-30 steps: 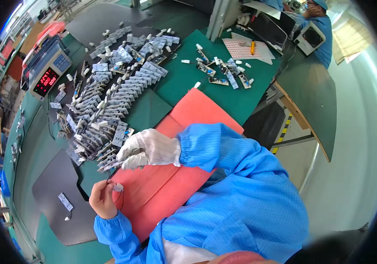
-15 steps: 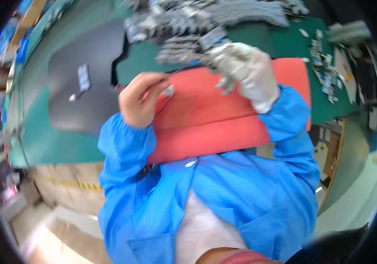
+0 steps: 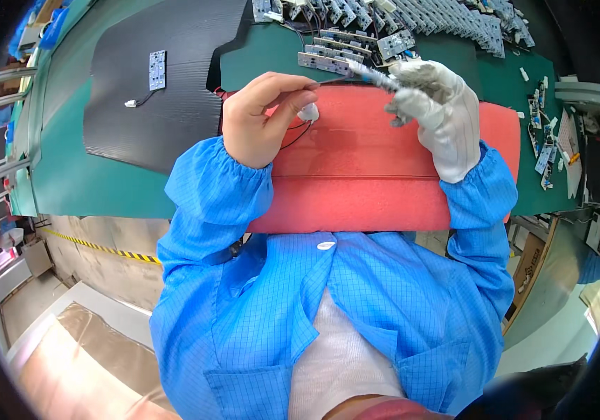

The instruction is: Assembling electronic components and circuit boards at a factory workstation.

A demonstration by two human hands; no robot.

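A: Hands?
B: Bare left hand [image 3: 261, 120] angled inward, fingers pinching thin black cable [image 3: 330, 80]; ribbed-gloved right hand [image 3: 440, 115] curled, gripping circuit board [image 3: 375, 75].
A: Board location?
B: Between hands, near far edge of smooth red pad [image 3: 359, 204].

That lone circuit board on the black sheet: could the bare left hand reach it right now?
Probably yes: nothing visible blocks the way from the left hand to the circuit board, though that hand pinches a dark cable it might need to release first.
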